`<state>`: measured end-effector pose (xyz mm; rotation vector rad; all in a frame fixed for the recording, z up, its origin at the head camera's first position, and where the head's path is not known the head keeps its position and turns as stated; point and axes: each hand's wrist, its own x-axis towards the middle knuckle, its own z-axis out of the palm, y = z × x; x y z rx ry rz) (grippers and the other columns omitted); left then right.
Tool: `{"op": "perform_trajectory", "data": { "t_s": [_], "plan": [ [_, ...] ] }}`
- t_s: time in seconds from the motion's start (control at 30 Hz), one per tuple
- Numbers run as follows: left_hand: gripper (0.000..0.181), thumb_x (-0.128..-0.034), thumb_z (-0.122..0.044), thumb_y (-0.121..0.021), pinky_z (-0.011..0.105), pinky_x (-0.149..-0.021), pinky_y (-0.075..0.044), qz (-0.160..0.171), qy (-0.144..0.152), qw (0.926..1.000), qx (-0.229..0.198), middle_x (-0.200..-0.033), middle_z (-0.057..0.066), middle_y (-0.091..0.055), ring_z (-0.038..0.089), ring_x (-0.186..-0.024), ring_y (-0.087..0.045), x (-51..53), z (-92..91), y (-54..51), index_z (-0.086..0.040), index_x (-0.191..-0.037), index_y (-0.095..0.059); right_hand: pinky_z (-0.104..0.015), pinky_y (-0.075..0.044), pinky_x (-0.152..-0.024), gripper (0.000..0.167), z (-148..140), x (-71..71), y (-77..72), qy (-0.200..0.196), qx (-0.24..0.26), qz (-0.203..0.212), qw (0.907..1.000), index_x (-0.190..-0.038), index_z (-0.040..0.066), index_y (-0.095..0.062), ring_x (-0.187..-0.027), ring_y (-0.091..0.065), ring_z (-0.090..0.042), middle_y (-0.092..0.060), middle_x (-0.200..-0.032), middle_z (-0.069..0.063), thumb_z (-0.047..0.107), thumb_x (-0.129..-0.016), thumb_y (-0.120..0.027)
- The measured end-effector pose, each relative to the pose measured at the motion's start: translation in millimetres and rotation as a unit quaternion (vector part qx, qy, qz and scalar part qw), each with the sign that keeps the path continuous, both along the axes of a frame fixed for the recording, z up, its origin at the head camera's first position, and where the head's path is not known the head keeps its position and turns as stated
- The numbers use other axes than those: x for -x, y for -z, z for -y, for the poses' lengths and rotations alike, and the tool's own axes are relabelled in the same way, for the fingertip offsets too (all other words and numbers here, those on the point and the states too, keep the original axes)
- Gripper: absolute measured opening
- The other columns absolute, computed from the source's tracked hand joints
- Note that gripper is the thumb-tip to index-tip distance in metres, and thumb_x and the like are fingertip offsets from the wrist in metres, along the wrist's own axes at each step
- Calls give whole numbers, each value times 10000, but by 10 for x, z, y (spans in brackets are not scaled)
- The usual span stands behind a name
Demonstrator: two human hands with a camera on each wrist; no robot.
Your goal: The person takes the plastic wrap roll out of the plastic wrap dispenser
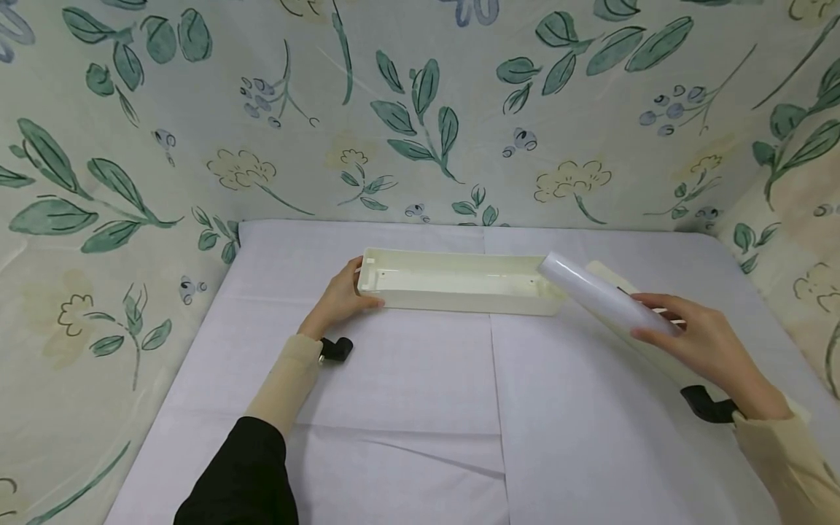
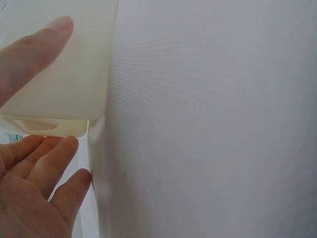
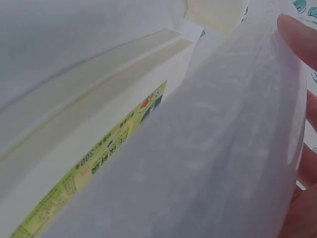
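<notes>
A long cream plastic box (image 1: pixel 459 300), its top side uncovered, lies crosswise on the white cloth. My left hand (image 1: pixel 337 297) holds its left end, the thumb (image 2: pixel 54 37) on the front wall and the fingers (image 2: pixel 52 166) at the end wall. In my right hand (image 1: pixel 718 346) is a roll of clear plastic film (image 1: pixel 600 292), tilted, its far end at the box's right end. Whether roll and box touch cannot be told. Below the roll lies a long cream lid (image 1: pixel 666 361), partly hidden; the right wrist view shows a yellow-green printed label (image 3: pixel 119 134) on it.
White cloth (image 1: pixel 394 379) with fold lines covers the table. Behind and at the sides hangs a fabric (image 1: pixel 420 146) printed with leaves and flowers. Black camera mounts (image 1: pixel 337 350) sit on both wrists.
</notes>
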<state>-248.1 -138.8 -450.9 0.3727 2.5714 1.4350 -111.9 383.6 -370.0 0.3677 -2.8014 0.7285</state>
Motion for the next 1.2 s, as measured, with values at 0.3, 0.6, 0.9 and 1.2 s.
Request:
{"op": "perform_trajectory", "data": {
  "t_s": [0.3, 0.6, 0.9, 1.2],
  "plan": [
    [1015, -732, -147, -842, 490, -1057, -315, 44, -33, 10000, 22, -1464, 209, -360, 345, -1295, -412, 14, -1, 19, -18, -1497, -189, -36, -388, -590, 567, -97, -92, 28, 118, -6, 22, 9999, -1233, 15, -613, -861, -376, 218, -613, -1154, -245, 154, -731, -840],
    [1015, -732, -146, -843, 478, -1059, -315, 49, -59, 10000, 34, -1456, 209, -373, 335, -1298, -412, 8, -6, 15, -20, -1497, -188, -69, -404, -564, 564, -176, -195, 47, 375, -2, 84, 9993, -1236, 53, -621, -853, -462, 164, -558, -1158, 239, 202, -737, -839],
    [1015, -736, -148, -842, 494, -1068, -296, 54, -15, 10000, 29, -1483, 191, -337, 341, -1311, -395, 18, 2, 16, -23, -1499, -184, -132, -413, -529, 571, -232, -266, 65, 579, -185, 296, 9977, -1250, -7, -584, -894, -577, -483, -588, -1172, -287, 216, -776, -810],
    [1022, -732, -161, -846, 495, -1075, -282, 89, -65, 9999, 71, -1472, 206, -350, 346, -1315, -387, 35, 2, 48, -21, -1500, -185, -146, -406, -534, 581, -284, -329, 97, 692, -230, 364, 9967, -1254, -3, -584, -910, -572, -518, -580, -1176, -304, 232, -774, -812]
  ]
}}
